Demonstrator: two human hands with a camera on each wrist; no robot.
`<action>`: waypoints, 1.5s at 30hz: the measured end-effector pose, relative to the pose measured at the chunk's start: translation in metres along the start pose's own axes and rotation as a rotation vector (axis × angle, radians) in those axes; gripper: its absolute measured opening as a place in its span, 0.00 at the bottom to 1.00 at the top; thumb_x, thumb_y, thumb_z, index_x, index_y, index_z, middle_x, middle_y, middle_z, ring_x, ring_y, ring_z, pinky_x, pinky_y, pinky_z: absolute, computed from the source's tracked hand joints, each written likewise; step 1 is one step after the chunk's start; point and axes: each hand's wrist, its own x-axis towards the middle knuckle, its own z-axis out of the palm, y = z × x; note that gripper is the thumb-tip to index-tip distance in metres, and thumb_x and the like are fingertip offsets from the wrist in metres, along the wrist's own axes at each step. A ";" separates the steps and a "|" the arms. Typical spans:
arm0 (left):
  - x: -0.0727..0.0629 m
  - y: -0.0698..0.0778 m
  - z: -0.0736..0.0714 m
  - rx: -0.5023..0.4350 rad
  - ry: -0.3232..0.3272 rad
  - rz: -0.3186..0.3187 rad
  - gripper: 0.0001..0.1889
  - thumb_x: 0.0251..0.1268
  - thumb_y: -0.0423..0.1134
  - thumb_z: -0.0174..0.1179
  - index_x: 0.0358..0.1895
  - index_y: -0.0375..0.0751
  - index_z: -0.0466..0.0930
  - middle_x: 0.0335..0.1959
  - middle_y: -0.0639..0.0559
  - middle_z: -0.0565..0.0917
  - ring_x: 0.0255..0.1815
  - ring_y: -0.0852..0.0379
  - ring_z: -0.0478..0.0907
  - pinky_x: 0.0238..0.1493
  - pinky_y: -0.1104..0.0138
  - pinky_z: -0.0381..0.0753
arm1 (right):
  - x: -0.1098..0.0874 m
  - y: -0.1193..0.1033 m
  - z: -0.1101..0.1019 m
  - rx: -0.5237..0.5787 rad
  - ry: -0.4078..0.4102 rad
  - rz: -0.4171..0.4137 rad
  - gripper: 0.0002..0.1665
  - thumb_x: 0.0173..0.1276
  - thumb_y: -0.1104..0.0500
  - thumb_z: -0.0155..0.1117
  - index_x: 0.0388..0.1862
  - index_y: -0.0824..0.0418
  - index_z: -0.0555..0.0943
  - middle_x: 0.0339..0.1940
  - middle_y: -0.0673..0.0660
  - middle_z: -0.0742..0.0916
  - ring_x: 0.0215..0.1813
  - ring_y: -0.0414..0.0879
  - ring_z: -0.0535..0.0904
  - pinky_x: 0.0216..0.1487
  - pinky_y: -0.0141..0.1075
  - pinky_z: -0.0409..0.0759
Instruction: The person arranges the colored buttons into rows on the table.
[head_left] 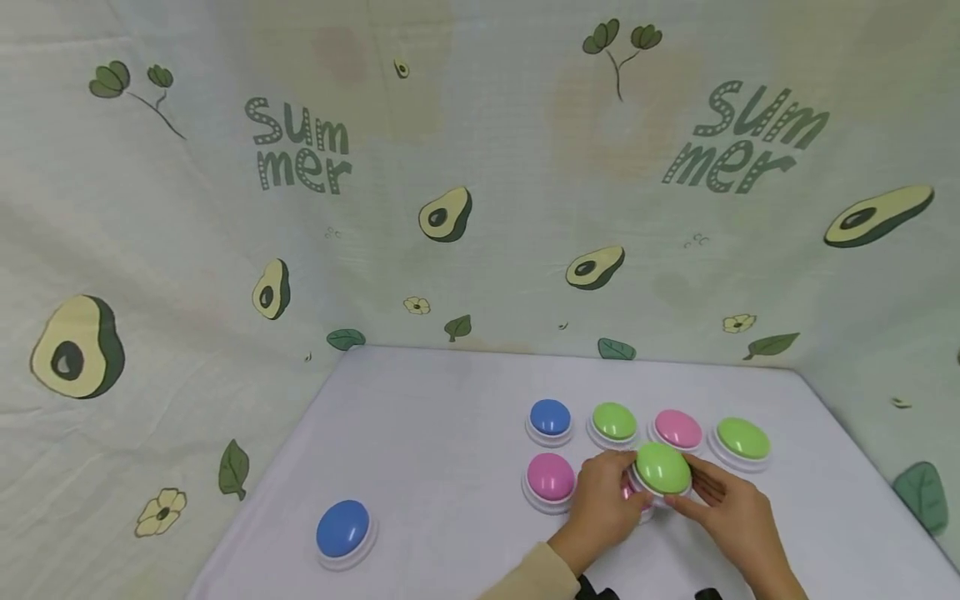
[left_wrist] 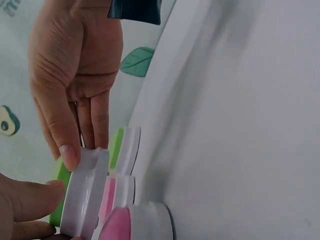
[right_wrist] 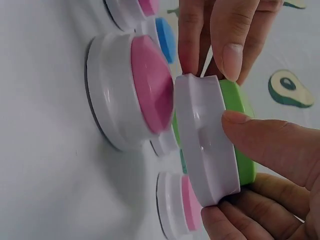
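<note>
Both hands hold a green push button (head_left: 663, 468) with a white round base between them, raised off the table. My left hand (head_left: 603, 496) pinches its left side, thumb at the front. On the opposite side, my right hand (head_left: 735, 504) grips the rim with thumb and fingers. In the right wrist view the white base (right_wrist: 205, 140) is tipped on its side, its green dome facing away from the table. Close beneath it stands a pink button (right_wrist: 152, 85) on the table, mostly hidden by the held button and left hand in the head view.
Behind the hands stand a blue button (head_left: 550, 417), a green one (head_left: 614, 421), a pink one (head_left: 678, 428) and another green one (head_left: 742, 437). Left of the hands is a pink button (head_left: 551, 477); farther left, a blue one (head_left: 342, 528). Printed cloth (head_left: 517, 167) surrounds the white table (head_left: 435, 433).
</note>
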 end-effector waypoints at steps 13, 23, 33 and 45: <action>-0.001 0.031 0.037 0.016 -0.202 -0.018 0.38 0.58 0.43 0.79 0.71 0.35 0.75 0.68 0.48 0.80 0.70 0.56 0.76 0.70 0.68 0.73 | 0.009 0.032 -0.028 -0.061 -0.032 0.106 0.52 0.57 0.53 0.86 0.71 0.79 0.72 0.67 0.78 0.76 0.65 0.70 0.76 0.40 0.15 0.78; -0.006 0.035 0.046 -0.031 -0.354 -0.140 0.45 0.62 0.49 0.75 0.77 0.29 0.65 0.78 0.40 0.68 0.79 0.52 0.65 0.76 0.67 0.66 | 0.016 0.051 -0.022 -0.053 -0.126 0.159 0.55 0.59 0.50 0.84 0.74 0.79 0.68 0.70 0.79 0.74 0.67 0.73 0.76 0.53 0.36 0.87; -0.014 0.035 0.051 -0.015 -0.353 -0.149 0.46 0.61 0.49 0.74 0.77 0.29 0.65 0.78 0.38 0.68 0.78 0.51 0.66 0.75 0.67 0.67 | 0.010 0.055 -0.020 -0.065 -0.141 0.160 0.54 0.60 0.50 0.84 0.73 0.79 0.69 0.70 0.78 0.74 0.68 0.72 0.76 0.53 0.32 0.86; -0.020 0.030 0.057 0.014 -0.374 -0.064 0.48 0.64 0.53 0.73 0.77 0.26 0.63 0.78 0.35 0.67 0.79 0.49 0.64 0.75 0.67 0.66 | 0.001 0.063 -0.021 -0.039 -0.125 0.162 0.53 0.61 0.50 0.83 0.74 0.77 0.69 0.70 0.78 0.74 0.69 0.71 0.75 0.44 0.12 0.74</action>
